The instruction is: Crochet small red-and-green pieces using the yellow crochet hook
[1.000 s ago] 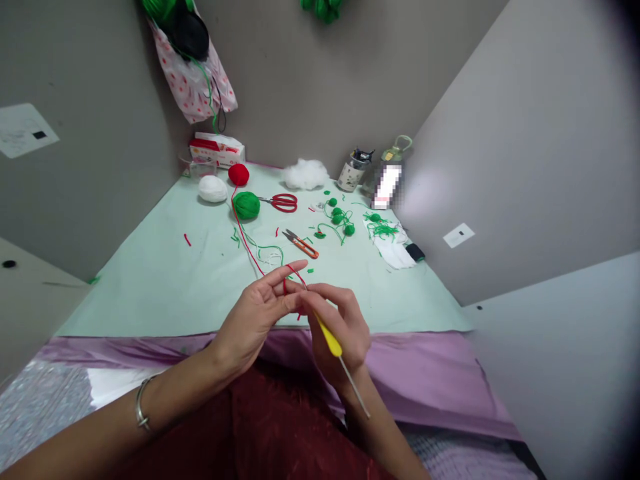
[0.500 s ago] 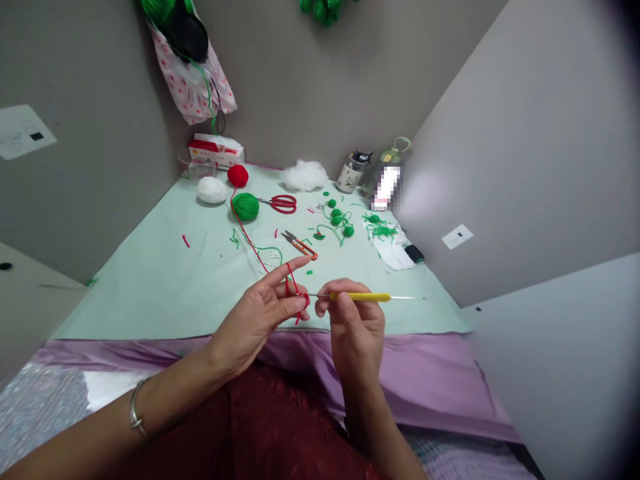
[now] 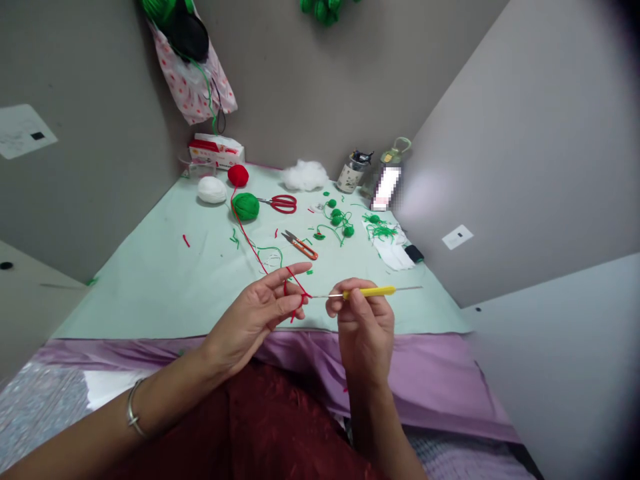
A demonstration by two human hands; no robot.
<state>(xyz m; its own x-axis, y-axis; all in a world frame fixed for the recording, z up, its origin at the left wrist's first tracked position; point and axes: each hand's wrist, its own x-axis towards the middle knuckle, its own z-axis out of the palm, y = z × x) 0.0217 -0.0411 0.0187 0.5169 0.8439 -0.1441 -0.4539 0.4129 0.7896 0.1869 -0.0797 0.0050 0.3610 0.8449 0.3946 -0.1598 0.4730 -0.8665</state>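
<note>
Left hand: the left hand (image 3: pixel 260 313) is held palm-up above the near edge of the table, index finger extended, the other fingers curled narrow around red yarn (image 3: pixel 295 288) looped over them.
Right hand: the right hand (image 3: pixel 363 320) pinches a crochet hook (image 3: pixel 367 292) between thumb and fingertips, the fingers closed on its yellow handle.
Crochet hook: lies roughly level, the thin metal tip pointing left and meeting the red yarn loop just beside the left fingertips; the other metal end sticks out to the right.
Red yarn path: the strand runs from the left hand back across the table (image 3: pixel 150 280) to a red yarn ball (image 3: pixel 238 175) near the far wall.
Yarn balls: a white ball (image 3: pixel 212 189) sits left of the red one; a green ball (image 3: pixel 245 206) sits just in front of it.
Cutting tools: red scissors (image 3: pixel 280 203) lie right of the green ball; orange snips (image 3: pixel 300 245) lie nearer, well apart from both hands.
Scraps: small green crocheted pieces (image 3: pixel 340 220) and yarn trimmings are scattered at the right far side.
Stuffing: a white fibre tuft (image 3: pixel 305 175) rests by the far wall.
Wrist: a bracelet (image 3: pixel 133 410) is on the left forearm.
</note>
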